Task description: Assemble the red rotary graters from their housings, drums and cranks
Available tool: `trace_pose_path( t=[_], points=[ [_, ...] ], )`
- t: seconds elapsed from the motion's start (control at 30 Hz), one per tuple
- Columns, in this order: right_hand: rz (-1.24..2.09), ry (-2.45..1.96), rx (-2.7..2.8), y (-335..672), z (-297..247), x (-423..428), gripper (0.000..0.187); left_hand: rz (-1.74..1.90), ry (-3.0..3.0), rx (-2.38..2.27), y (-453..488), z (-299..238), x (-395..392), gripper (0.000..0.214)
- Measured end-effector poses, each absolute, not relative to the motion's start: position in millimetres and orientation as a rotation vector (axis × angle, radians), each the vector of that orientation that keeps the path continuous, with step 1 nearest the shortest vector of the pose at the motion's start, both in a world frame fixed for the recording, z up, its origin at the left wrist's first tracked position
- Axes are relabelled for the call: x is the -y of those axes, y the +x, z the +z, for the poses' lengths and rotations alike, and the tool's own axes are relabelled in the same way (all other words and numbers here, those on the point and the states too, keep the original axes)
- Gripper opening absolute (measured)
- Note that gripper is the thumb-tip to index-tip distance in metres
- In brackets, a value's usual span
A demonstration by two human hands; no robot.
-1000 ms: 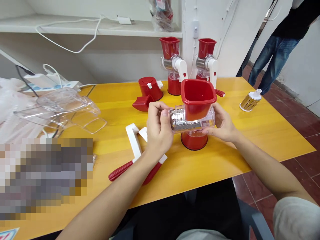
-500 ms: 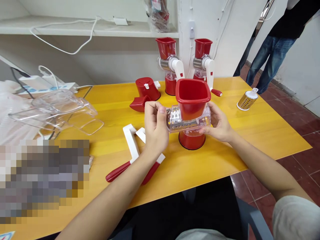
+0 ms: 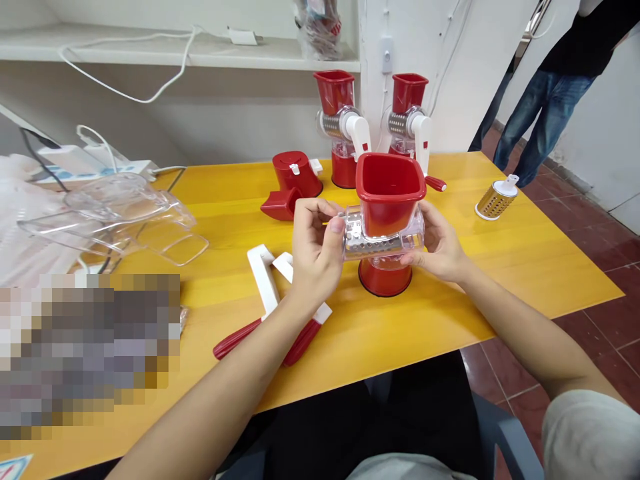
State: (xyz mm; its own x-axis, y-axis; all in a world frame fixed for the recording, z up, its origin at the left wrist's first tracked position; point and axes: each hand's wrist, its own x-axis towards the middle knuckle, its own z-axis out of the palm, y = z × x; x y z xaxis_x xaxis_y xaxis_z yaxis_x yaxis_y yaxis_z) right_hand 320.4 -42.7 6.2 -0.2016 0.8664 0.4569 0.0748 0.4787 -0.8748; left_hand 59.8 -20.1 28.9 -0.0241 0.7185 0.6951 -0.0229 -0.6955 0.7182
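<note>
A red rotary grater (image 3: 387, 200) stands on its round base on the yellow table (image 3: 525, 260), with a square red hopper over a clear barrel that holds a steel drum (image 3: 367, 240). My left hand (image 3: 315, 257) pinches the drum's open end at the barrel's left side. My right hand (image 3: 437, 243) grips the barrel's right end. Two white cranks with red handles (image 3: 267, 300) lie on the table just under my left wrist.
Two assembled red graters (image 3: 343, 130) (image 3: 413, 120) stand at the table's back edge. A red base part (image 3: 293, 183) sits to their left and a gold drum (image 3: 495, 200) at the right. Clear plastic housings (image 3: 115, 213) lie left. A person in jeans (image 3: 545, 100) stands at the far right.
The hands and grater have barely shifted; my left fingers have curled a little more round the drum's end. The view has drifted slightly.
</note>
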Motion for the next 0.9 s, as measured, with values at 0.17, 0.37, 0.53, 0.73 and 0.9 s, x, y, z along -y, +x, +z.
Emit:
trace_pose_path(
  t=[0.17, 0.37, 0.53, 0.73, 0.9],
  points=[
    [0.840, -0.834, 1.602, 323, 3, 42, 0.128, 1.718, 1.730, -0.780, 59, 25, 33, 0.061],
    [0.817, -0.823, 1.576, 321, -1, 42, 0.129, 1.623, 1.887, -0.822, 64, 13, 37, 0.061],
    [0.682, -0.860, 1.679, 328, 8, 42, 0.130, 1.466, 1.862, -0.722, 58, 21, 26, 0.058],
    [0.441, -0.893, 1.825, 339, 48, 97, 0.078, 1.395, 1.851, -0.693, 53, 25, 21, 0.055],
    [0.250, -0.665, 2.271, 264, 52, 162, 0.024, 1.330, 1.909, -0.706, 49, 27, 23, 0.062]
  ],
)
